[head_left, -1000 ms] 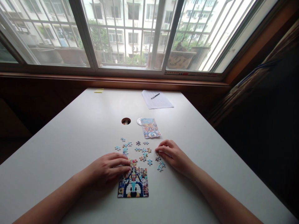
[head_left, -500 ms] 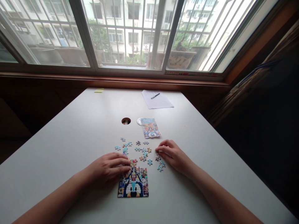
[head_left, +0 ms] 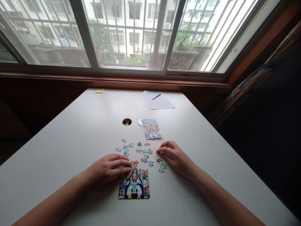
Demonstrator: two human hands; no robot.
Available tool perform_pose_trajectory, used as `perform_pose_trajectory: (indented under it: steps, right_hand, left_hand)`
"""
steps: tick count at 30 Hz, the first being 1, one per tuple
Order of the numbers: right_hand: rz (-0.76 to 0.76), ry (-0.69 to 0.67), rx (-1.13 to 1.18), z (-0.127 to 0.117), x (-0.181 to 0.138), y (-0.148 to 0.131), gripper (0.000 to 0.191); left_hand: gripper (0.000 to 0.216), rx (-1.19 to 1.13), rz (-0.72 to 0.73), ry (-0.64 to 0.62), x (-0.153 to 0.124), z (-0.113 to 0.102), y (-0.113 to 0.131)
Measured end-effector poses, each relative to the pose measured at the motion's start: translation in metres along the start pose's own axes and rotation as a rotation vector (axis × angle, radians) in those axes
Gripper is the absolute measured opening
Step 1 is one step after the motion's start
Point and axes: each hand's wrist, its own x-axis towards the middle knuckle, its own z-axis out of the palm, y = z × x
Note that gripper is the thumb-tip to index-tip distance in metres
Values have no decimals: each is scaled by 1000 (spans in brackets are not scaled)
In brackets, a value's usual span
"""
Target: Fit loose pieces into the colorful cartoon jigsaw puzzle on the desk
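Observation:
A partly joined jigsaw puzzle (head_left: 134, 188) with a cartoon dog's face lies near the table's front. My left hand (head_left: 113, 166) rests on its upper left part, fingers stretched out and covering some of the pieces. To the right, my right hand (head_left: 172, 153) has thumb and forefinger pinched on a small puzzle piece (head_left: 158, 154), mostly hidden by the fingertips. Just below those fingers lie a few more pieces (head_left: 161, 169). Between the hands several loose puzzle pieces (head_left: 145, 151) are scattered, mostly light blue or multicoloured. A picture card (head_left: 151, 128) printed with the same dog lies beyond them.
A round silvery disc (head_left: 140, 122) is partly under the card. Left of it the white table (head_left: 70, 131) has a round cable hole (head_left: 127, 122). At the far edge lie paper sheets (head_left: 158, 103) with a pen (head_left: 156, 96) and a yellow note (head_left: 99, 91).

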Motion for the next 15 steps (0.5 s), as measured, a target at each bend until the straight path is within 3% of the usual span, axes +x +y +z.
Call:
perform_pose_trajectory:
  steps: [15]
  right_hand:
    - [-6,-1,17,2,-1,2,22]
  left_hand:
    - [37,-4,6,28,2,-1,1]
